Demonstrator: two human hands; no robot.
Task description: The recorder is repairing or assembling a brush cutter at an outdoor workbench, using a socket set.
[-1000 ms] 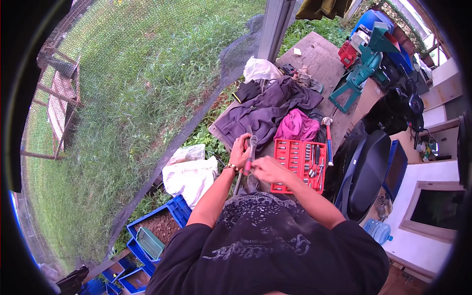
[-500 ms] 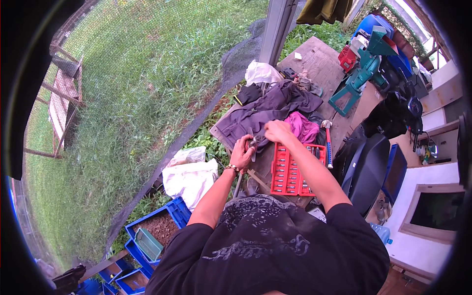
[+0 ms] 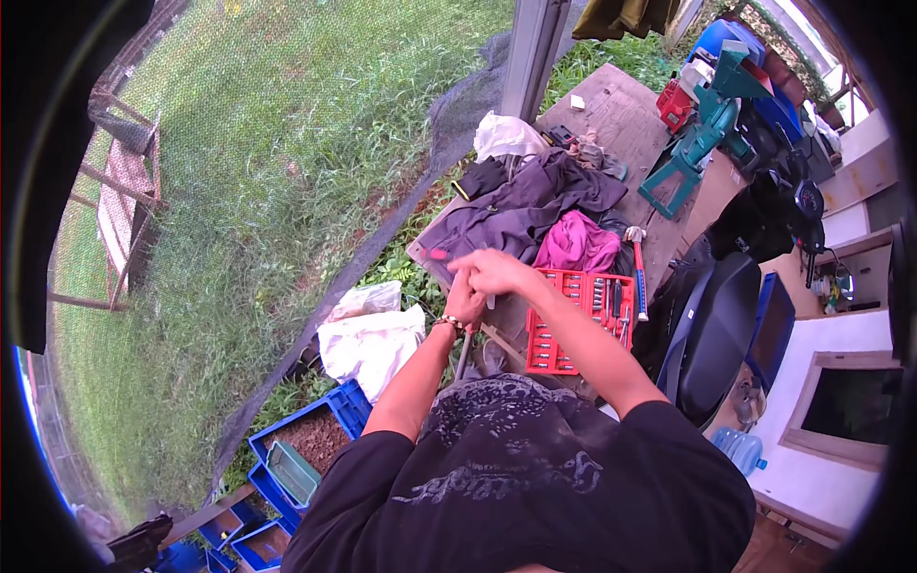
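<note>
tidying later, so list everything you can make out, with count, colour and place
table: 1, brown, ahead
tool case: 1, red, right of centre
hammer: 1, red and blue, right of the case
cloth: 1, pink, beyond the case
garment: 1, dark purple, on the table
sack: 1, white, left
crates: several, blue, lower left
tray: 1, green, among the crates
machine: 1, green, upper right
motorbike: 1, black, right
water bottle: 1, clear blue, lower right
post: 1, grey, top
netting: 1, dark, left
rod: 1, grey, centre
small item, blurred: 1, red, centre
shirt: 1, black, bottom
left hand: 1, bare, centre
right hand: 1, bare, centre
</note>
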